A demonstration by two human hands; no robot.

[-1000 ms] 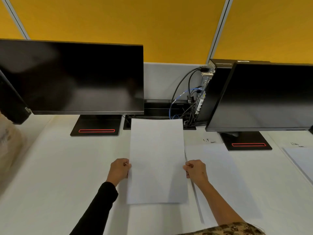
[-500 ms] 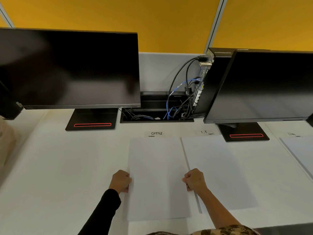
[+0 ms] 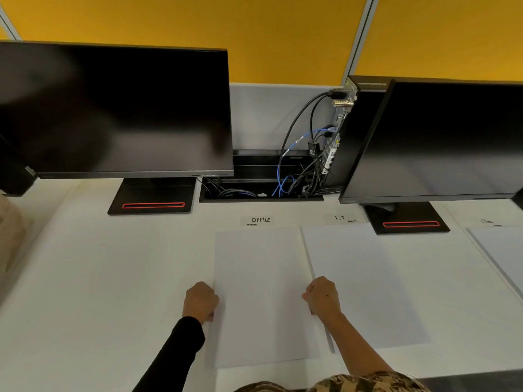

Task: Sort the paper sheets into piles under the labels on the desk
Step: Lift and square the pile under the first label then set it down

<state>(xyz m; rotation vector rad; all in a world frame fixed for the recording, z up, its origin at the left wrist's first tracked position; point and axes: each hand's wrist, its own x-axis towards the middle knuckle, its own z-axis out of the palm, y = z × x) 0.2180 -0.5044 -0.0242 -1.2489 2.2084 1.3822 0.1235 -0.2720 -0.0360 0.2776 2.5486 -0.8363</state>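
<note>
A white paper sheet [image 3: 261, 295] lies flat on the desk under the OFFICE label [image 3: 260, 220]. My left hand [image 3: 200, 301] grips its left edge with curled fingers. My right hand [image 3: 322, 298] grips its right edge the same way. To the right, another sheet [image 3: 365, 281] lies under the I.T label [image 3: 343, 218]. A third sheet [image 3: 503, 250] shows partly at the right edge, below a third label [image 3: 488, 221] whose writing is too blurred to read.
Two black monitors [image 3: 119, 108] [image 3: 441, 140] stand on bases at the back of the white desk [image 3: 99, 278]. Between them is a cable tray [image 3: 260, 190] with black and blue cables, beside a small computer [image 3: 343, 128]. A beige object [image 3: 8, 230] sits at the far left.
The sheet was held raised in front of the cable tray a second ago; both hands lowered it flat onto the desk below the OFFICE label, uncovering the label.
</note>
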